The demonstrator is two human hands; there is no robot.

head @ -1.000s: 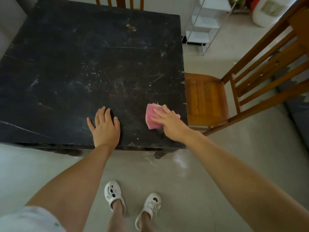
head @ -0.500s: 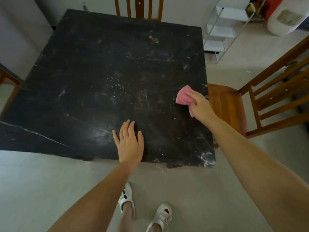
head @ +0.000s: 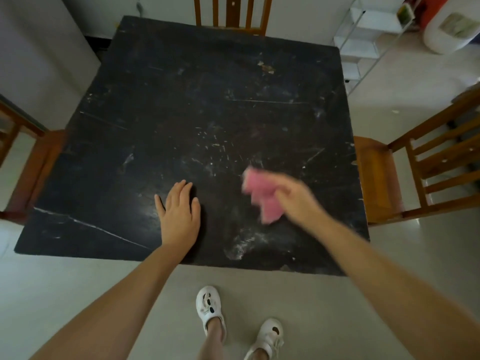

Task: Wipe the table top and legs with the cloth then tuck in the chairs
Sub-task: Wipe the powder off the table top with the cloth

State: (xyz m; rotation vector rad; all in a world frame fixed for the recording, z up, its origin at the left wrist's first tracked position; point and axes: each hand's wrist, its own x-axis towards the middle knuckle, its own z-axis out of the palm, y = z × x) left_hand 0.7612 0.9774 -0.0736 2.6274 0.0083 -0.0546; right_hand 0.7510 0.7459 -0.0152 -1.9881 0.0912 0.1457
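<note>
Left hand: the left hand (head: 179,216) is laid flat on the tabletop (head: 181,113) near its front edge, fingers (head: 181,193) extended and lying close together with the thumb set slightly apart; nothing is held, and the palm is judged to be planted there as a brace while the body leans over.
Right hand: the right hand (head: 296,198) is closed on the cloth (head: 259,196), the pink fabric being bunched at the fingertips and spilling out to the left of the hand.
Cloth position: the cloth is found on the front right part of the tabletop, just right of the braced palm and well inside the right edge.
Grip reason: a bunched hold is judged to suit pressing and sweeping over the scratched, smeared dark surface.
Stage: the top is judged to be mid-wipe; pale smears are seen near the front edge, and a tan mark (head: 266,67) is seen toward the far right corner.
Chairs: the right chair (head: 376,178) is drawn out with its seat exposed; the left chair (head: 33,167) is partly under the edge; of the far chair (head: 231,14) only the back slats are shown.
Blur: the right hand and cloth are smeared by motion, so contact with the surface is probably made but cannot be confirmed, and the exact finger positions cannot be told.
Hidden: the table legs are covered wholly by the top; the left and right chairs are cut off by the frame.
</note>
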